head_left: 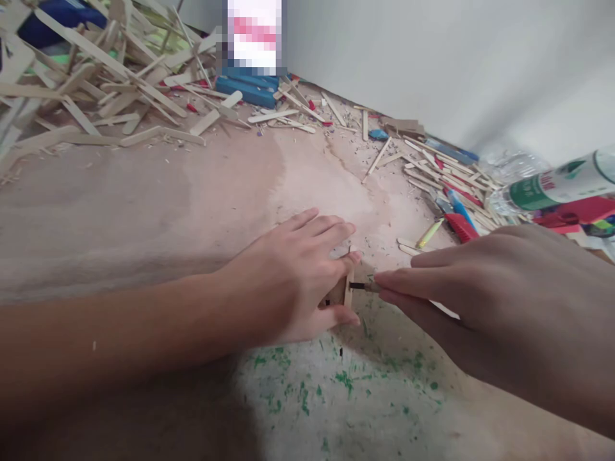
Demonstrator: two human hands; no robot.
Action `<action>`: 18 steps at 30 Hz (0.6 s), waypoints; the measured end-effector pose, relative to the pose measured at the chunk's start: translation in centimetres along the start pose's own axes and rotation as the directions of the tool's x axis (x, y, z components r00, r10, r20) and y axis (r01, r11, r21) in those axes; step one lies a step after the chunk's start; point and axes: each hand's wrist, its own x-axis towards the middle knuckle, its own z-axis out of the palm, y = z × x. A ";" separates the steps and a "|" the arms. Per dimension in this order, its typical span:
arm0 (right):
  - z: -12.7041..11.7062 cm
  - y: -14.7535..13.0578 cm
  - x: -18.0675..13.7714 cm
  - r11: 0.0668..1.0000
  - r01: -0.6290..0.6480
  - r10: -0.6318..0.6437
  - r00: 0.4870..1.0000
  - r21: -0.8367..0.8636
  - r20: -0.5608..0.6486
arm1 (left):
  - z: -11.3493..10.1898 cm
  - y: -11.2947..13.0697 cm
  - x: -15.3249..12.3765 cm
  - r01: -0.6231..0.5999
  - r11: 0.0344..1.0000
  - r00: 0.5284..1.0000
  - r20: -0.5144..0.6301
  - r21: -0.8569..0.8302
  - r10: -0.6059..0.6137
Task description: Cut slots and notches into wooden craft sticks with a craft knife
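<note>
My left hand [293, 275] rests on the worn tabletop [192, 192], thumb and fingers closed round a small wooden piece [346, 286] held on edge. My right hand [480, 288] comes in from the right, fingers pinched on a thin dark-tipped tool [364, 287] whose tip touches the wooden piece. Most of the tool is hidden inside my fingers, so I cannot name it.
A big heap of wooden craft sticks [106, 77] covers the back left. More sticks and coloured bits [446, 186] lie along the white wall at right, by a plastic bottle [552, 186] lying on its side. A blue box [252, 89] sits at the back. Green paint flecks [336, 378] mark the near surface.
</note>
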 end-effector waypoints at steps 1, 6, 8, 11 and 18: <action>0.0 -0.1 0.2 1.000 0.011 -0.011 1.000 -0.029 0.003 | 0.1 0.0 0.0 0.001 1.000 1.000 -0.001 0.003 -0.001; 0.0 -0.3 0.4 0.998 0.016 -0.015 1.000 -0.063 0.004 | 0.4 -0.1 0.0 0.022 0.999 1.000 0.012 0.042 -0.023; 0.1 -0.2 -0.1 0.999 -0.022 0.022 1.000 -0.030 0.002 | 0.5 -0.1 0.0 0.018 0.999 1.000 0.010 0.047 -0.018; 0.4 0.3 -1.6 0.994 -0.083 0.084 0.996 0.063 -0.011 | 0.6 0.0 0.1 0.020 0.998 1.000 0.010 0.054 -0.021; 1.6 0.7 -3.4 0.990 -0.092 0.095 0.995 0.108 -0.031 | 0.8 0.0 0.5 0.015 0.996 1.000 0.000 0.085 -0.015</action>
